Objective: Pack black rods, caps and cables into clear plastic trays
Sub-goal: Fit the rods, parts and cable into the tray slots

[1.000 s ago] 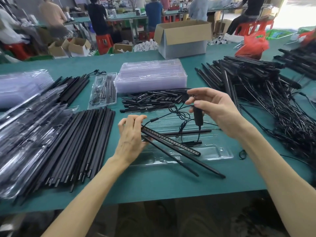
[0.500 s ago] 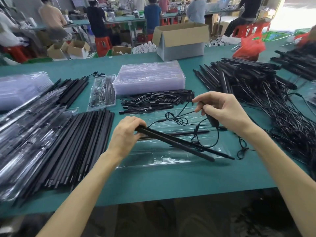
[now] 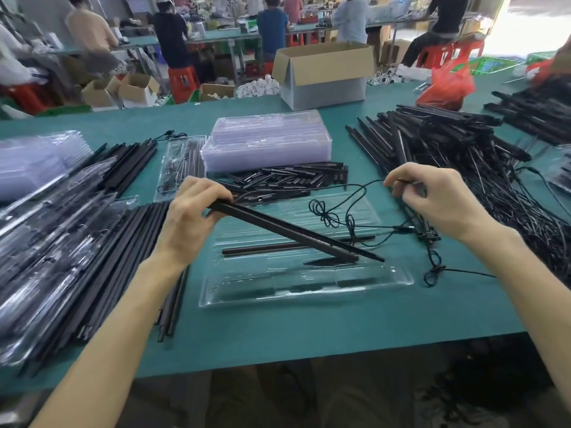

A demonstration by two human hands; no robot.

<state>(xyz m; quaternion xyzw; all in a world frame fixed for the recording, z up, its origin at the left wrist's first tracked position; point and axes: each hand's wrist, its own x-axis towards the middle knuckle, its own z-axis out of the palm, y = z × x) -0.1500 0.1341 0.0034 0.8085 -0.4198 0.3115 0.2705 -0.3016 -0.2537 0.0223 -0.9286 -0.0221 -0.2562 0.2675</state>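
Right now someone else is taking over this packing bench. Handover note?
Left hand: grips the held rods by their left ends. They slant down and their tips are over the tray.
Right hand: pinches the cable, which is looped loosely above the tray.
Done: one seated rod lies in the tray.
Left: probably seat the held rods, lay in the cable, then add caps from the pile behind the tray.
Stock: spare rods are left of the tray, and empty trays are stacked behind the caps.
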